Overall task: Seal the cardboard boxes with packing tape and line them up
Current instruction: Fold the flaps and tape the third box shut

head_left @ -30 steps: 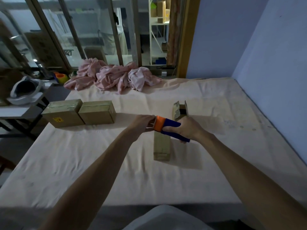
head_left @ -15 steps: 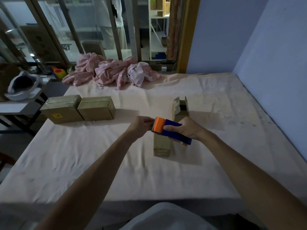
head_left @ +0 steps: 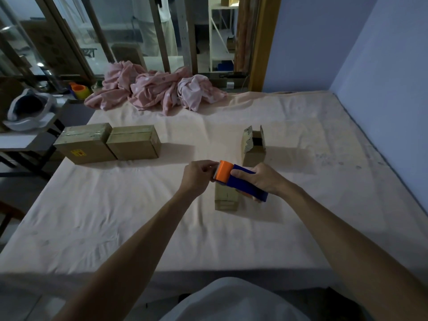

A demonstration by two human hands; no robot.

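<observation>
My right hand (head_left: 261, 179) grips a blue and orange tape dispenser (head_left: 234, 178) just above a narrow cardboard box (head_left: 225, 198) lying on the bed. My left hand (head_left: 199, 176) pinches at the orange cutter end of the dispenser, at the tape's end. Behind it stands an unsealed box (head_left: 253, 147) with its flaps up. Two taped boxes sit side by side at the left: one with a yellow label (head_left: 85, 144) and one beside it (head_left: 134, 142).
Everything rests on a bed with a pale pink sheet (head_left: 115, 216). Crumpled pink cloth (head_left: 157, 91) lies at the far edge. A side table (head_left: 23, 140) with a white helmet-like object stands left. Blue walls close the right side.
The dispenser and both hands have lifted slightly and shifted away from me over the narrow box. My left fingers have stayed pinched at the cutter end.
</observation>
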